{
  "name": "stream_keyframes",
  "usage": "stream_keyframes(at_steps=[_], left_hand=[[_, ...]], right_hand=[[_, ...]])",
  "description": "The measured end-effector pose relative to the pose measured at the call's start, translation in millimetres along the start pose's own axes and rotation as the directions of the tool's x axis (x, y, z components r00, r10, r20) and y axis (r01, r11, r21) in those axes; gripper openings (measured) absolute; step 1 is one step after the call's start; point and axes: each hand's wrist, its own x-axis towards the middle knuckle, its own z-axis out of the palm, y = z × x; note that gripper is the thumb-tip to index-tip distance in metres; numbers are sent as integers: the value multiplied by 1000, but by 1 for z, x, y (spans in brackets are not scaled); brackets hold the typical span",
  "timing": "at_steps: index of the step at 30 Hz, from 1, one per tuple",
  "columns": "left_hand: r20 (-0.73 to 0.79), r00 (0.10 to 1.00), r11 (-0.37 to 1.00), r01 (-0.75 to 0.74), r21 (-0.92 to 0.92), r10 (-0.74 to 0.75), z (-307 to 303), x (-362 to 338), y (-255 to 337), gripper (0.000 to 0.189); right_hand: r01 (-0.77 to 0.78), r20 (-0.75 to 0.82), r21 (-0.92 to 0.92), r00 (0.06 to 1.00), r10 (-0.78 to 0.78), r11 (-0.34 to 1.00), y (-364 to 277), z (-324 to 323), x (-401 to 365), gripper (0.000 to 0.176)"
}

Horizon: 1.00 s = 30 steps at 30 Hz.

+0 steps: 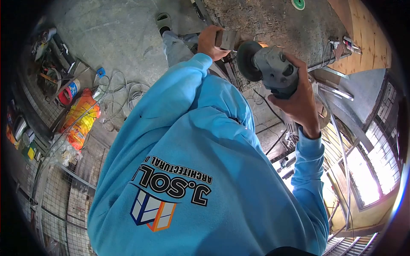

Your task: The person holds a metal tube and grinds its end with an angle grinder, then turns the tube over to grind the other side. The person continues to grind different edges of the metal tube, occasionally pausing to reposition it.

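My left hand (211, 43) is closed around a short, box-shaped metal piece (227, 40) at the edge of the worn workbench (265, 19). In my right hand (301, 100) is a grey angle grinder (277, 70), its body gripped between thumb and fingers. The grinder's dark round disc (249, 61) faces the metal piece, close to its right side. An orange glow shows just beyond the disc. Whether disc and metal touch, I cannot tell.
A plywood sheet (363, 40) lies at the upper right. On the floor at left are coiled cables (128, 96), an orange and yellow bag (81, 119) and a red bucket (65, 96). A green disc (298, 4) sits on the bench. A dark cord hangs below the grinder.
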Motion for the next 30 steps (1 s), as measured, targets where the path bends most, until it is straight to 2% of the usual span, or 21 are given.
stream_keyframes(at_steps=[5,7,11,13,16,20,22,26,28,30], left_hand=[[8,1000,1000,-1,-18,1,1,-2,-2,64],[45,997,997,61,37,-62,3,-5,-6,69],[29,1000,999,2,46,-3,2,-4,-7,69],[66,996,997,54,47,-57,1,-2,-5,68],[-8,1000,1000,-7,-2,7,2,-1,-4,63],[-1,1000,1000,5,-3,-5,2,-2,-2,63],[69,994,996,88,16,-89,1,-3,-3,67],[86,995,999,48,23,-50,0,-3,-3,68],[86,990,993,106,49,-109,-2,-3,1,68],[57,995,996,84,23,-85,-2,0,2,65]], right_hand=[[38,27,-13,999,-37,999,0,-2,-3,97],[0,30,1,1000,0,1000,1,-3,1,97],[-39,22,-4,999,39,999,-4,-5,7,98],[-11,25,2,1000,11,1000,-2,-5,9,98],[40,45,-37,998,-39,999,0,-6,2,98],[15,68,-68,998,-10,998,-4,-5,-5,98],[-7,33,14,999,7,1000,1,-2,-3,97],[-30,-38,26,999,31,999,11,4,-2,97],[26,-116,32,993,-23,999,22,14,-4,98],[20,-101,94,995,-10,995,28,21,-18,98]])
